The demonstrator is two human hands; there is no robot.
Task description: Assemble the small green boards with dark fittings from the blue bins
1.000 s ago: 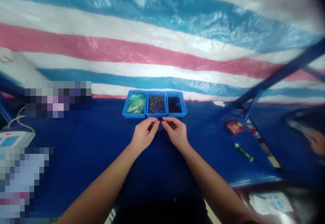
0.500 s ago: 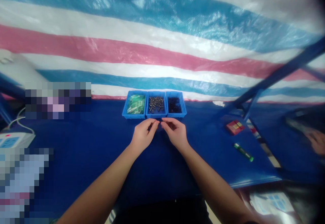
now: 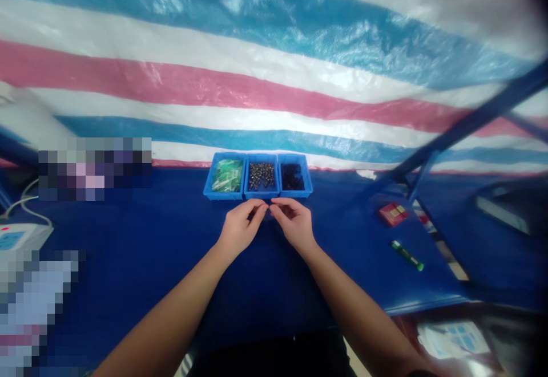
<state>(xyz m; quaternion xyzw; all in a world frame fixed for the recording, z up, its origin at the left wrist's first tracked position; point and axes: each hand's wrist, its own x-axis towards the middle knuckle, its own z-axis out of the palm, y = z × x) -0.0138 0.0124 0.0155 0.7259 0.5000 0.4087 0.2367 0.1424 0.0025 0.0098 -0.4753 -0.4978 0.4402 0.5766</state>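
- Head view: a left hand (image 3: 238, 227) and a right hand (image 3: 293, 226) are seen held low over the table (image 3: 128, 274), near its far edge and roughly central.
- The left fingers (image 3: 257, 209) and right fingers (image 3: 281, 207) are curled into pinches, tips almost meeting; whether a small part is gripped cannot be told at this size.
- Small metal fasteners (image 3: 261, 175) are heaped in the middle blue plastic bin (image 3: 261, 195), whose near rim lies just ahead of the fingertips, with neither hand clearly nearer.
- That bin is flanked by a bin of green-and-clear packets (image 3: 223, 175) on the left and a bin of dark parts (image 3: 293, 177) on the right, the row running along the far edge.
- A red box (image 3: 393, 214) and a green stick-like object (image 3: 406, 255) are placed towards the right edge.
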